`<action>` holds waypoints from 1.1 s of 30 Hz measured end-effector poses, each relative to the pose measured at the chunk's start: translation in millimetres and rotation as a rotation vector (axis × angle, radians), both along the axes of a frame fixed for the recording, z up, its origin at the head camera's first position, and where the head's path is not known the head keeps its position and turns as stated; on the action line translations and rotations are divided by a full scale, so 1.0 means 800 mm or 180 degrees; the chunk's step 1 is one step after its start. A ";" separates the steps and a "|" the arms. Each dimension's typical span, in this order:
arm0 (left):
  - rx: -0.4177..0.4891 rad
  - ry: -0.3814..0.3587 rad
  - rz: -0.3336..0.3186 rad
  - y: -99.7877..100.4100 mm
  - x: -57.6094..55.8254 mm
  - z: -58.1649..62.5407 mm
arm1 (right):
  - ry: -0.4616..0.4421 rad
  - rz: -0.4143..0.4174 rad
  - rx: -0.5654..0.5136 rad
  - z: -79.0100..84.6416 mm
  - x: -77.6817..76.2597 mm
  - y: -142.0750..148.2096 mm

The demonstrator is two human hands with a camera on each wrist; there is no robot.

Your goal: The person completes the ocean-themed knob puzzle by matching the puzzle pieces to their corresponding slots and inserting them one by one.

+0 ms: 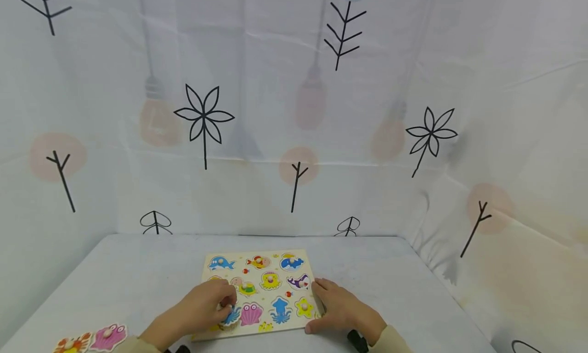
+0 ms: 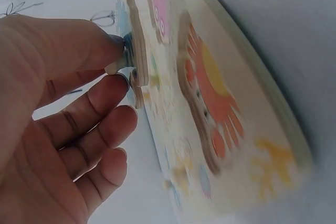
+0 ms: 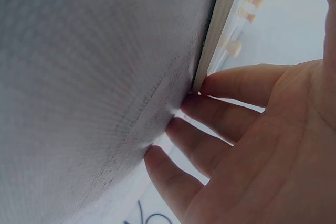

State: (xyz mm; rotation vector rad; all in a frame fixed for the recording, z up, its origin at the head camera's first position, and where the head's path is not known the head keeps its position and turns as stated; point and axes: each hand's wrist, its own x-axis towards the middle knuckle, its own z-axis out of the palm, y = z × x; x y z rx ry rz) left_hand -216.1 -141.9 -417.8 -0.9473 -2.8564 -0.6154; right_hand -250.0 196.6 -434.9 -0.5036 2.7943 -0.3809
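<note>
A wooden peg puzzle board with sea animal pictures lies on the table. My left hand is over its front left part, pinching the knob of a blue puzzle piece between thumb and finger. In the left wrist view the piece stands tilted above the board face. The orange crab recess shows beside it without a piece. At the board's right edge rests my right hand; its fingers are extended, one touching the board's side and others the table.
Two loose knobbed pieces, an orange crab and a pink shell, lie on the white table at front left. A printed cloth hangs behind and beside the table.
</note>
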 end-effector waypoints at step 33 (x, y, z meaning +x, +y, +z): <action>-0.0104 -0.0210 -0.0395 0.126 -0.038 -0.019 | 0.0221 0.0249 0.0049 -0.002 0.003 0.005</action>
